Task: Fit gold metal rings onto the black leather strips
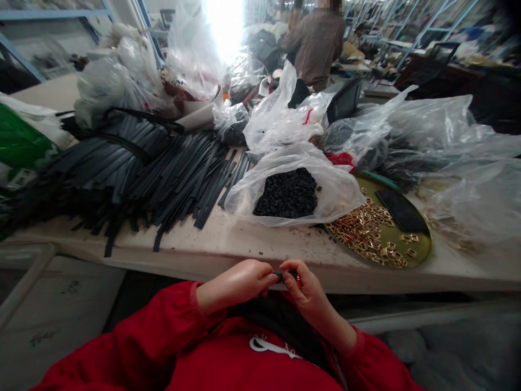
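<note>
Close to my body, at the table's front edge, both hands meet around a short dark strip (279,276). My left hand (250,276) pinches one end of it between thumb and fingers. The other end is in my right hand (304,285), whose fingers are curled closed and cover much of it. Beyond my hands lies an open clear plastic bag (240,198) holding many small black pieces (287,193). To its right, a round gold tray (421,247) carries a heap of small gold-coloured metal buckles (362,233) and a flat black block (401,210).
Bundles of long black strips (175,179) cover the table (240,244) on the left, some overhanging its front edge. Plastic bags (439,125) crowd the back and right. A green and white sack (24,136) stands far left. Another person (319,46) is behind the table.
</note>
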Motion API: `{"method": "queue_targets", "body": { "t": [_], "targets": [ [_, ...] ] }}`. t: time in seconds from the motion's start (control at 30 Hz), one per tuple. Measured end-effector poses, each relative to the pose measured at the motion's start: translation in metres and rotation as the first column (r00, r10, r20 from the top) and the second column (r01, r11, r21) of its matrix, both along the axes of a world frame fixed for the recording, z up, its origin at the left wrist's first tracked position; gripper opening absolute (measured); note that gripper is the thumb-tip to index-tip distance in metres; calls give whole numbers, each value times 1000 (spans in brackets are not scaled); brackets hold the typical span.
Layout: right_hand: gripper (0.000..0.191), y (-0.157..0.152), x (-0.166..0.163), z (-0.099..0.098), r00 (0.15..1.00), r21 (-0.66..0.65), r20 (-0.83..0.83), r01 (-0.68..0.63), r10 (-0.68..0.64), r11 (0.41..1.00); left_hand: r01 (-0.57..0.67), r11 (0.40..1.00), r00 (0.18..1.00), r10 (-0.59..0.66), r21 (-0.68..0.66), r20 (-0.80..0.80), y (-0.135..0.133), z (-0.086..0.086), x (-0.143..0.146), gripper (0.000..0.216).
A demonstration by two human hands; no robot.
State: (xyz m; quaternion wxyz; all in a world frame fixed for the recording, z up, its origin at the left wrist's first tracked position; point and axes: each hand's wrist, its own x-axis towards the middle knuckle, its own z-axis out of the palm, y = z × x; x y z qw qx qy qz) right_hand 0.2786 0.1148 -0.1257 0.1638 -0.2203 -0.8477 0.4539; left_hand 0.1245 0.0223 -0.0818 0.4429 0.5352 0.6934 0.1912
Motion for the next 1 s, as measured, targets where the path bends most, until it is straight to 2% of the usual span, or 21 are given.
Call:
{"method": "queue_targets", "body": {
  "t": [0.17,0.3,0.47,0.67,0.8,1.0],
  "targets": [
    [16,0,0,4,999,40,-31,17,-15,999,0,1000,1000,0,1,7,-2,1,-5,33],
    [15,2,2,9,998,68,-58,-25,29,997,-55,998,998,55,-5,37,-1,2,-1,39],
    [16,1,3,8,997,125,-38,-60,65,990,-42,999,998,42,-2,47,-1,2,8,34],
    [21,5,0,11,994,277,106,-23,-6,961,-4,992,986,25,127,-163,-4,7,5,30],
    [21,3,1,11,998,333,63,-17,-4,943,-32,990,988,51,136,-145,-4,8,3,27],
    [20,4,2,9,999,355,25,-48,42,934,5,988,980,27,157,-198,-4,2,6,29]
  ]
}}
